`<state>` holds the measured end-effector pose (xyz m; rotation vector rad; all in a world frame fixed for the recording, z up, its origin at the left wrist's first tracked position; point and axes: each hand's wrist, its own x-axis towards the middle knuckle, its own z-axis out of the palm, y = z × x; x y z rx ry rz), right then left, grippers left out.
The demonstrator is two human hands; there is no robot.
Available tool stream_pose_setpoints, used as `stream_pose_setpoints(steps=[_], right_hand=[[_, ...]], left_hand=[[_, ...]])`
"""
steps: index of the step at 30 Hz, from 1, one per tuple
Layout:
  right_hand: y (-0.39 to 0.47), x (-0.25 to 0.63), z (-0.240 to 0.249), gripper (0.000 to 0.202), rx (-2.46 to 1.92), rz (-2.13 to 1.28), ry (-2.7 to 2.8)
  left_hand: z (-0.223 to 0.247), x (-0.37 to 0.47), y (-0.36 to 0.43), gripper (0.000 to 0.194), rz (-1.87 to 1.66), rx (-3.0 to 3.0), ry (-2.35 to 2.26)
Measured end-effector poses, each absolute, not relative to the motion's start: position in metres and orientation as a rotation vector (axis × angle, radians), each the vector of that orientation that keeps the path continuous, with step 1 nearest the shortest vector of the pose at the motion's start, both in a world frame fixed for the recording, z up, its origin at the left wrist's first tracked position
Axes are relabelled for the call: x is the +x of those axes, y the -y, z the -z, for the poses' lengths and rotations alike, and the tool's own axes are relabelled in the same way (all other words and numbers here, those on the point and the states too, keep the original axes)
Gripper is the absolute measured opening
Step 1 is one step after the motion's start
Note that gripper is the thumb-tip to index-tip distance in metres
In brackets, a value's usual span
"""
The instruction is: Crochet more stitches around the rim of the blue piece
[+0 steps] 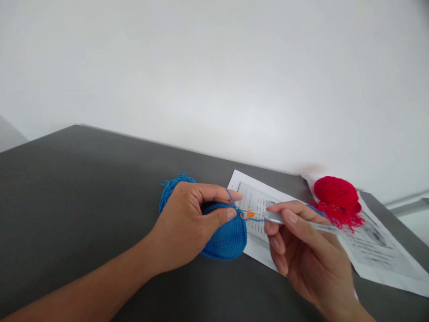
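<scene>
Between the thumb and fingers of my left hand (191,223) is the edge of a round blue crochet piece (226,239). A strand of blue yarn runs over my left index finger down to that edge. My right hand (304,250) is closed around the clear grey handle of a crochet hook (275,218). The hook's thin metal shaft points left and meets the crochet edge near my left thumb. An orange stitch marker (247,214) hangs at the edge just beneath the shaft. Behind my left hand lies a ball of blue yarn (172,185), partly hidden.
A printed sheet (254,192) lies on the dark table (100,188) behind my hands. To the right, a red yarn ball (336,193) with loose strands rests on another printed paper (375,255). A pale wall (201,80) rises behind the table.
</scene>
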<state>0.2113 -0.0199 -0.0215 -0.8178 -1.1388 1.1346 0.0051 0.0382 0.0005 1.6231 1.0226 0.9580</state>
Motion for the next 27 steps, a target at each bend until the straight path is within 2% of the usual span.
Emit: stream_pose_setpoints(steps=[3,6,11,15,17,22,25,27], right_hand=[[0.015,0.197,0.031,0.016,-0.755,-1.203,1.063],[0.016,0.189,0.036,0.018,-0.754,-0.967,1.252],[0.021,0.186,0.032,0.022,-0.919,-0.585,1.475],[0.022,0.184,0.029,0.021,-0.966,-0.476,1.498],[0.022,0.183,0.03,0.021,-0.979,-0.412,1.521],[0.023,0.184,0.038,0.023,-1.011,-0.361,1.56],[0.026,0.184,0.041,0.03,-0.996,-0.328,1.598],[0.028,0.184,0.04,0.035,-0.981,-0.215,1.69]], left_hand=[[0.002,0.009,-0.033,0.01,-0.942,1.556,-1.0],[0.005,0.012,-0.03,0.012,-0.911,1.5,-1.005],[0.006,0.018,-0.024,0.039,-0.934,1.355,-1.048],[0.006,0.021,-0.021,0.017,-0.946,1.384,-1.019],[0.005,0.022,-0.02,0.012,-0.966,1.371,-1.011],[0.005,0.023,-0.02,0.017,-1.002,1.357,-1.02],[0.005,0.024,-0.02,0.011,-0.994,1.287,-1.018],[0.007,0.024,-0.02,0.023,-0.996,1.178,-0.997]])
